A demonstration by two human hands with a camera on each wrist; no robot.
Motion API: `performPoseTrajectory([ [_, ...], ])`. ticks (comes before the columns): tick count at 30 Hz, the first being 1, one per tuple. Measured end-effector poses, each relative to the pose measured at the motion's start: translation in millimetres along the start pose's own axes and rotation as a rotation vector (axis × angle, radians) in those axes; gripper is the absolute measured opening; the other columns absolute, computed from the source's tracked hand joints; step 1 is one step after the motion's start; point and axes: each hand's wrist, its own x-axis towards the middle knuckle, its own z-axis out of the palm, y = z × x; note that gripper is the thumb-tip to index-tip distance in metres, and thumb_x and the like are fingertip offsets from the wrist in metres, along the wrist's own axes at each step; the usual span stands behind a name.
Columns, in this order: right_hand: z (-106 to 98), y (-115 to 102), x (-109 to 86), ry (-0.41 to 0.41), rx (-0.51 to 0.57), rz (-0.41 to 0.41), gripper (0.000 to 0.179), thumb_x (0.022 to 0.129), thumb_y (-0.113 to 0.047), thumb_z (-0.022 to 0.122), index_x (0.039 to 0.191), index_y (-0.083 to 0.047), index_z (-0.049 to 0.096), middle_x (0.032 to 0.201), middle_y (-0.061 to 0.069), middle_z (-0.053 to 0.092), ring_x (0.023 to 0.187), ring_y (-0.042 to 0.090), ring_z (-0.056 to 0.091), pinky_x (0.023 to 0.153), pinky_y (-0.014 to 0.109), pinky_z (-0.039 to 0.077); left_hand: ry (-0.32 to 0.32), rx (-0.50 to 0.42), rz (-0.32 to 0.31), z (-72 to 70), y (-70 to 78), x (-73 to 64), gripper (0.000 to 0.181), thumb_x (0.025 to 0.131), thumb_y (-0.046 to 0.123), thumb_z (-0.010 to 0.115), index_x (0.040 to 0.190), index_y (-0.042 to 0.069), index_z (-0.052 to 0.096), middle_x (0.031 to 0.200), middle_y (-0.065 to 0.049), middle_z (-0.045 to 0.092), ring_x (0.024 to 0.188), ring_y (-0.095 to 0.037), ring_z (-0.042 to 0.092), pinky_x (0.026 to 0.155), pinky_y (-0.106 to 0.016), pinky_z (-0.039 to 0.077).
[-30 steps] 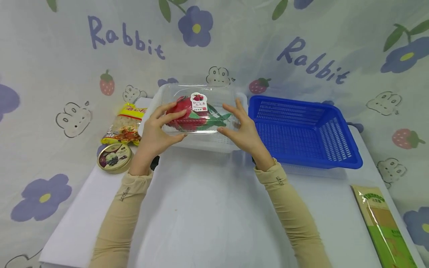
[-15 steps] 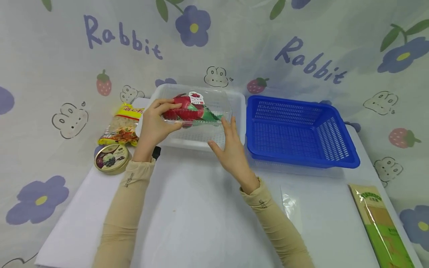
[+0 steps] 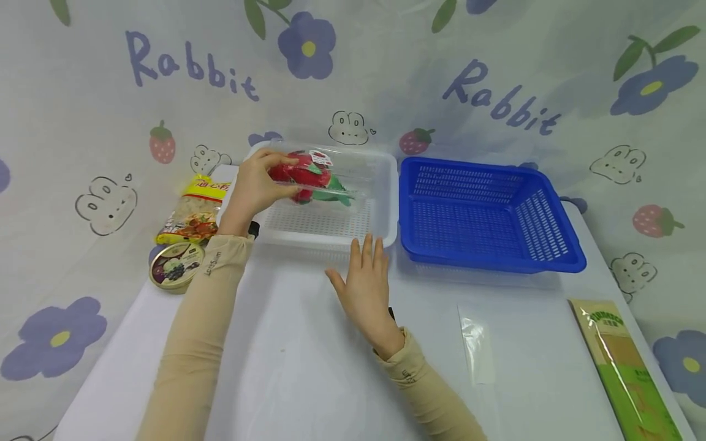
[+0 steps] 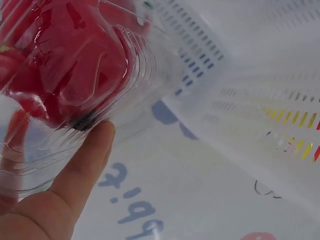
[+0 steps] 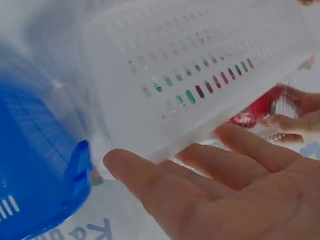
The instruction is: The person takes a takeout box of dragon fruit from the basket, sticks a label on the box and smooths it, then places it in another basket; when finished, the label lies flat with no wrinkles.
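Observation:
My left hand (image 3: 248, 193) grips the left end of a clear plastic box (image 3: 358, 176), fingers on top and thumb at the front side. Inside the box lie red dragon fruits (image 3: 306, 171) with green tips, under a small white label (image 3: 321, 158). The box is within the white basket's (image 3: 331, 240) outline, its left end raised in the hand. In the left wrist view, one fingertip presses the clear wall (image 4: 145, 65). My right hand (image 3: 364, 294) holds nothing; its fingers are straight and spread just in front of the basket's near rim.
A blue basket (image 3: 469, 214) stands right of the white one. At left are a yellow food bag (image 3: 193, 211) and a round tin (image 3: 175, 267). A clear plastic strip (image 3: 477, 346) and a green-and-tan packet (image 3: 623, 367) lie at right.
The right hand has let go of the dragon fruit box and drawn back toward the front. The left hand has kept hold while the box has come down into the white basket.

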Motion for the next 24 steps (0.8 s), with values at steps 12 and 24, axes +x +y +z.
performPoseTrajectory([
  [12,28.1,4.9,-10.6,0.16,-0.179,-0.055,0.083,0.084,-0.048,0.07,0.144,0.002,0.042,0.152,0.021,0.037,0.142,0.039,0.035,0.097,0.053,0.05,-0.136,-0.018,-0.107,2.0,-17.2,18.0,0.052,0.077,0.015,0.082,0.125,0.008,0.065,0.14,-0.014,0.05,0.133,-0.032,0.04,0.11,-0.051,0.038],
  [24,25.7,9.6,-10.1,0.156,-0.156,-0.042,0.084,0.083,-0.046,0.072,0.145,0.001,0.041,0.153,0.02,0.036,0.143,0.038,0.033,0.097,0.051,0.05,-0.382,-0.021,-0.303,0.9,-21.8,21.3,0.065,0.078,0.014,0.081,0.138,0.015,0.054,0.151,-0.015,0.04,0.134,-0.035,0.037,0.109,-0.055,0.036],
])
